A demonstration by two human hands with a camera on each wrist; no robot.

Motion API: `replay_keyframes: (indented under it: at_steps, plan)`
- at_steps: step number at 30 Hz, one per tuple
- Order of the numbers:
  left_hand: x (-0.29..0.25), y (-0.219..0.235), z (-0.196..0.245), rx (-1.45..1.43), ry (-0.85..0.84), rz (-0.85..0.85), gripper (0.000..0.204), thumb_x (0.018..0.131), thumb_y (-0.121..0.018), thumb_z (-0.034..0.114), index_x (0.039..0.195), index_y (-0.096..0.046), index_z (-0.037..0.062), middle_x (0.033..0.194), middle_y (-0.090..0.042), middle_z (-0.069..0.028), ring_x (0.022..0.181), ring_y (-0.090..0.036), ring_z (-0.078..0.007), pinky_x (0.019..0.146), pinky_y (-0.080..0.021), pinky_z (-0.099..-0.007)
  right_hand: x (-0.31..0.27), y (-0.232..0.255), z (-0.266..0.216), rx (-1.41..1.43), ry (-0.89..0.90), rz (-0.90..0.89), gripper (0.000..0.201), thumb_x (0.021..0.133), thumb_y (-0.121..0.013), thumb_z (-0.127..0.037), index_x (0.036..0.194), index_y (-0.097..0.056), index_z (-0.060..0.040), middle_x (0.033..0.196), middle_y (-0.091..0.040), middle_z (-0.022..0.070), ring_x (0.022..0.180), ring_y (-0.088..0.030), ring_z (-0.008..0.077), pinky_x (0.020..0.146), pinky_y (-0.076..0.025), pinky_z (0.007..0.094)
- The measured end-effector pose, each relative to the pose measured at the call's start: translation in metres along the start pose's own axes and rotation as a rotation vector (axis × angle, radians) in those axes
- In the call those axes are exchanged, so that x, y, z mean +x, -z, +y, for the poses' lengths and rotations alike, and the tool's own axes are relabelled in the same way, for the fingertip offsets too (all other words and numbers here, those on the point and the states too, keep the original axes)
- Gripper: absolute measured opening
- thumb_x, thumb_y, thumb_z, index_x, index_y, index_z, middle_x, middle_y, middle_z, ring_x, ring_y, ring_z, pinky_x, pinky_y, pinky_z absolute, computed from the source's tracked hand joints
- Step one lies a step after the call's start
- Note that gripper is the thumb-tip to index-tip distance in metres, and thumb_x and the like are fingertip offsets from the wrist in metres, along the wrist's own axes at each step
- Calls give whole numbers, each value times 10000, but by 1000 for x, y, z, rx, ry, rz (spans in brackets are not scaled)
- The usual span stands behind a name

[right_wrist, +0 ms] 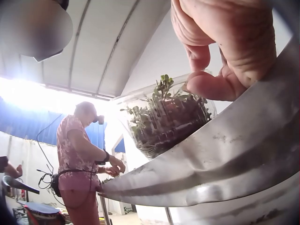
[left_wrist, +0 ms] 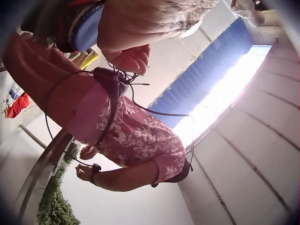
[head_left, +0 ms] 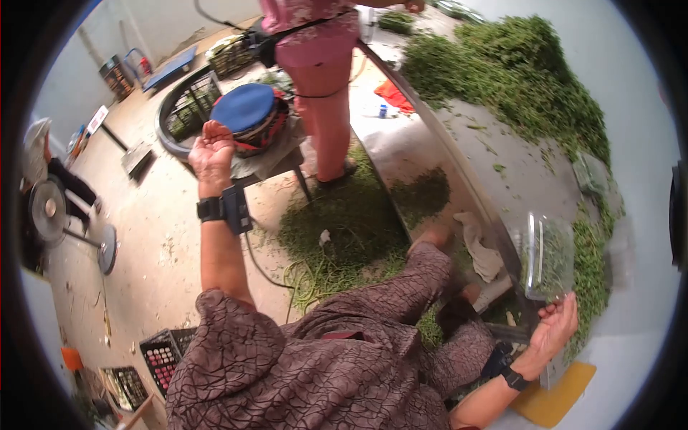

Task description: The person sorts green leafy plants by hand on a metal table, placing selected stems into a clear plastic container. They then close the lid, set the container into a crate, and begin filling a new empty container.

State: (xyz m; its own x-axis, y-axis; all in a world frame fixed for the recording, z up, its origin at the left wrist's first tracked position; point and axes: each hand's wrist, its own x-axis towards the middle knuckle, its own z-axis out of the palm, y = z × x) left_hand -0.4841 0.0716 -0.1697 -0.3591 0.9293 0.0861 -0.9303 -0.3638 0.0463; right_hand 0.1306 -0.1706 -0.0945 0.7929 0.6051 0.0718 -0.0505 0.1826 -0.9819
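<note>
My left hand [head_left: 213, 154] is raised near a blue-topped round stool [head_left: 244, 106], palm up, with nothing in it; its fingers look loosely curled in the left wrist view [left_wrist: 150, 28]. On the right, my right hand [head_left: 555, 326] pinches the near edge of a clear plastic container [head_left: 550, 258] at the metal table's edge. The right wrist view shows thumb and fingers of that hand [right_wrist: 225, 51] at the rim of the container [right_wrist: 166, 126], which holds leafy green sprigs. Loose greens [head_left: 589, 287] lie beside it.
A large heap of greens [head_left: 516, 64] covers the table's far part. Another person in pink [head_left: 315, 50] stands ahead at the table. Cut stems [head_left: 344, 229] cover the floor before my legs. A yellow board [head_left: 555, 398] lies near my right wrist; a fan [head_left: 50, 208] stands far left.
</note>
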Motion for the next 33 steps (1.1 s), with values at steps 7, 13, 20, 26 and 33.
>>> replay_keyframes:
  at_steps: [7, 13, 20, 26, 33]
  plan:
    - [-4, -2, -91, 483, 299, -91, 342, 986, -402, 223, 1048, -555, -75, 986, -613, -146, 896, -590, -239, 815, -498, -348, -7, -6, 1, 10, 21, -39, 192, 906, -589, -189, 923, -606, 1, 698, -588, 52, 499, -503, 84, 428, -437, 217]
    - [-86, -67, -215, 929, 575, -370, 346, 984, -431, 283, 1025, -579, -26, 895, -620, -85, 805, -588, -162, 755, -475, -276, -12, -8, 4, 67, 63, -17, 194, 892, -594, -120, 990, -627, 43, 695, -568, 17, 487, -506, 79, 428, -430, 206]
    - [-176, -114, -279, 1156, 709, -847, 345, 985, -429, 293, 1061, -598, 2, 954, -634, -57, 886, -591, -125, 785, -457, -266, -36, -1, -1, 64, 187, -93, 190, 884, -596, -82, 1008, -628, 58, 686, -570, 27, 480, -498, 77, 429, -413, 201]
    - [-205, -148, -286, 1087, 813, -1032, 344, 938, -531, 285, 1100, -608, -9, 1035, -614, -40, 955, -560, -113, 826, -435, -267, -68, -14, -20, -169, 373, -148, 154, 875, -605, -81, 955, -647, 43, 671, -582, 27, 499, -505, 73, 451, -401, 192]
    - [-210, -147, -284, 1209, 720, -1156, 257, 884, -632, 194, 1041, -632, -9, 910, -544, -11, 811, -513, -73, 717, -434, -225, -88, -17, -26, -463, 586, -192, 123, 841, -609, -52, 924, -649, 31, 702, -610, 63, 544, -528, 107, 501, -405, 220]
